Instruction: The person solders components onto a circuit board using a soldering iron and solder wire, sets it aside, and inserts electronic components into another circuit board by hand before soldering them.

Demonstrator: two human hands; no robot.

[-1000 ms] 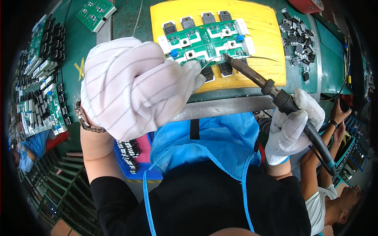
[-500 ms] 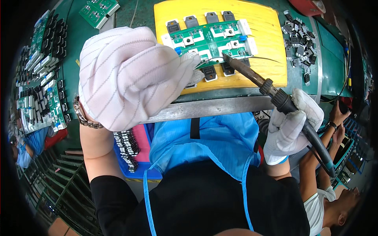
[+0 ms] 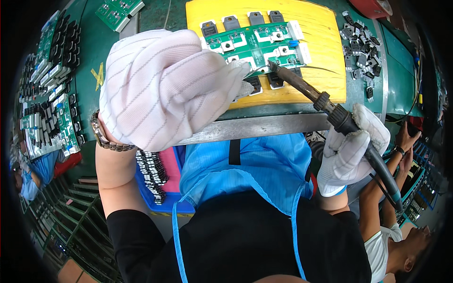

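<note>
My right hand, in a white glove, is wrapped round the black handle of a soldering iron. The iron's tip meets the near edge of a green circuit board. Dark flat transistors stick out from the board's far and near edges, and white blocks sit at its right end. My left hand, in a striped white glove, hovers over the board's near left corner with its fingers pinched together. What the fingertips hold, if anything, is hidden. A yellow pad lies under the board.
Loose transistors lie heaped right of the pad. Finished-looking boards stand stacked at far left; another board lies at the back. A blue bin of small parts is below the metal table edge. A co-worker's arm is at right.
My left hand has shifted right along the board, covering its left blue part and uncovering yellow tape on the table. The iron's tip stays at nearly the same spot on the near edge.
</note>
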